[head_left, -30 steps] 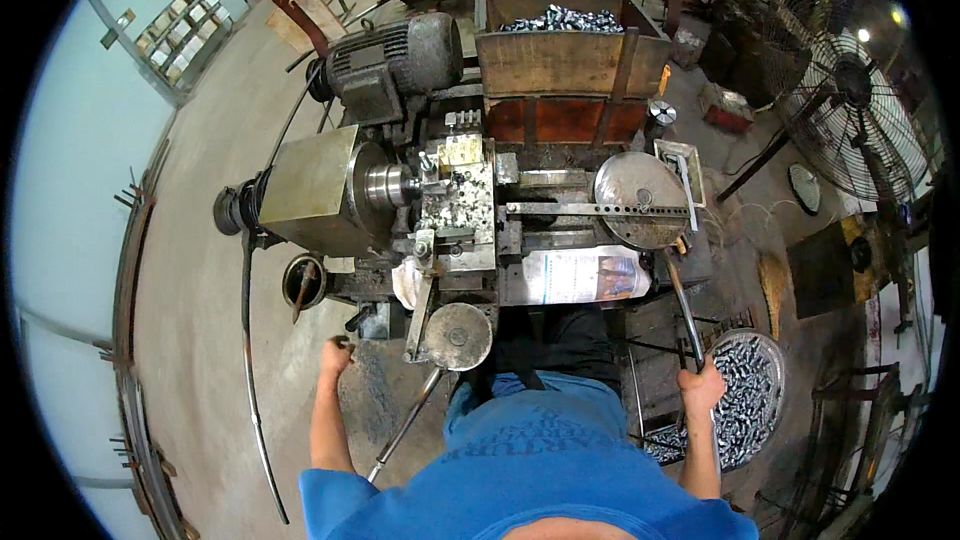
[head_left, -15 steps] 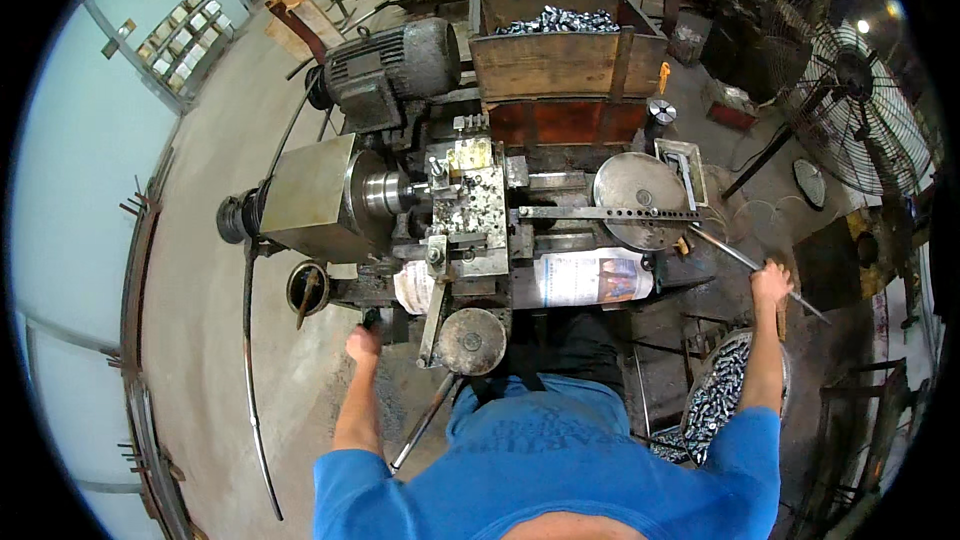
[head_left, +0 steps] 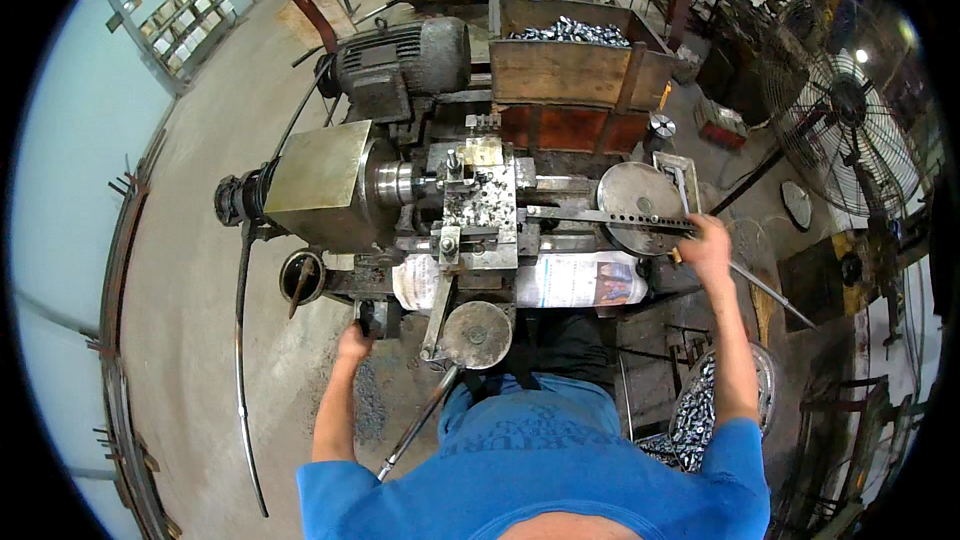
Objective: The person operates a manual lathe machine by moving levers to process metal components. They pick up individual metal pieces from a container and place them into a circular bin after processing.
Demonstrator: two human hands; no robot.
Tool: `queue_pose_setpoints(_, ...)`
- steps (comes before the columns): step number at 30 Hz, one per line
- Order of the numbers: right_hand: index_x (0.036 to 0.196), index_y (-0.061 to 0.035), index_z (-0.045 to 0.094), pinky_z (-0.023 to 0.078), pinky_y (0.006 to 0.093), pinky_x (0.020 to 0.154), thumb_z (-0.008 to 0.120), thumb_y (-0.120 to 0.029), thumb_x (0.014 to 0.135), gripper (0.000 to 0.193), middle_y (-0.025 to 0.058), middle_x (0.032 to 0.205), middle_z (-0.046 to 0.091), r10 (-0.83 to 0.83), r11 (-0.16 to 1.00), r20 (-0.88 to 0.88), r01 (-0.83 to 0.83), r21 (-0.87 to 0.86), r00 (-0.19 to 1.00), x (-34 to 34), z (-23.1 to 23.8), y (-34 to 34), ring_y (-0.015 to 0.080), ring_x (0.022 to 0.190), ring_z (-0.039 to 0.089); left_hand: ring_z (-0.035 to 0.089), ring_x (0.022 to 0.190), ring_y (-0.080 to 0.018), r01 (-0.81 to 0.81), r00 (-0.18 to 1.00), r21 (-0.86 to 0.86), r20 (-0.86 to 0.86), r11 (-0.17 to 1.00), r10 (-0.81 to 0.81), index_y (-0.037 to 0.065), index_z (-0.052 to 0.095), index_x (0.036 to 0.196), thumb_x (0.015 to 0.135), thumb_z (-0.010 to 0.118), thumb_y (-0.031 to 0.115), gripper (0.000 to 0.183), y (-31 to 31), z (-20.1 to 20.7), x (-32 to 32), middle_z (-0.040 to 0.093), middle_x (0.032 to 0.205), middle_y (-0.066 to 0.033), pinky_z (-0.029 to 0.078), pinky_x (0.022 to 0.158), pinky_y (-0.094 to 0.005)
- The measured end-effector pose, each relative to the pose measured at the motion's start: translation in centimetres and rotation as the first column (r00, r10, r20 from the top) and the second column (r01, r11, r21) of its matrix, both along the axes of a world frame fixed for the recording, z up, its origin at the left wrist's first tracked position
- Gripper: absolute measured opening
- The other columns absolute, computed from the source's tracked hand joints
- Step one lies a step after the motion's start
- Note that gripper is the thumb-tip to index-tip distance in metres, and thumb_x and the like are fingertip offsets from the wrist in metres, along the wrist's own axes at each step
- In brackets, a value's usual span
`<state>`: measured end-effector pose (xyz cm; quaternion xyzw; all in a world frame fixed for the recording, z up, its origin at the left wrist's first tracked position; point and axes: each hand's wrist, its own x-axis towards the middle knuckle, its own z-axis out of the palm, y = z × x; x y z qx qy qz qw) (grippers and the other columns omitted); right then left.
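Observation:
A lathe-like machine fills the middle, with a tool slide (head_left: 480, 205) beside its chuck (head_left: 398, 183). My right hand (head_left: 708, 243) is closed around the upper end of a long metal lever (head_left: 770, 292), where it meets a perforated flat bar (head_left: 620, 218) lying over a round metal disc (head_left: 632, 188). Low at the machine's left front, my left hand (head_left: 354, 342) is closed at a small dark part on a metal block (head_left: 385, 322); its fingers are mostly hidden. A second disc (head_left: 477, 334) with a rod handle (head_left: 425, 420) sits right before my body.
Behind the machine stand a motor (head_left: 400, 65) and a wooden box (head_left: 575, 75) of small shiny metal parts. At right are a large fan (head_left: 845, 100) and a basket (head_left: 765, 390) of similar parts. A pot (head_left: 302, 278) with a brush hangs at left.
My right hand has slid up and left along the lever to its joint with the perforated bar. The tool slide looks little changed; my left hand stays at the block.

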<state>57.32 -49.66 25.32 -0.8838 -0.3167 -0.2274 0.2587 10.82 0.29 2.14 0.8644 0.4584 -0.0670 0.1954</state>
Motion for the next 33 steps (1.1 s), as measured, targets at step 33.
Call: queue_pose_setpoints(33, 0.100, -0.0092, 0.062, 0.036, 0.0461, 0.092, 0.065, -0.021, 0.054, 0.048, 0.0246, 0.110, 0.049, 0.198, 0.980, 0.383, -0.187, -0.067, 0.902, -0.4, 17.7, 26.8, 0.0372, 0.102, 0.048, 0.057, 0.057, -0.0200, -0.194, 0.650, -0.373, 0.644, 0.907, 0.404, -0.007, 0.051, 0.099, 0.078, 0.061, 0.011, 0.029, 0.9, 19.1, -8.0, 0.057, 0.070, -0.0134, 0.050, 0.052, -0.0321)
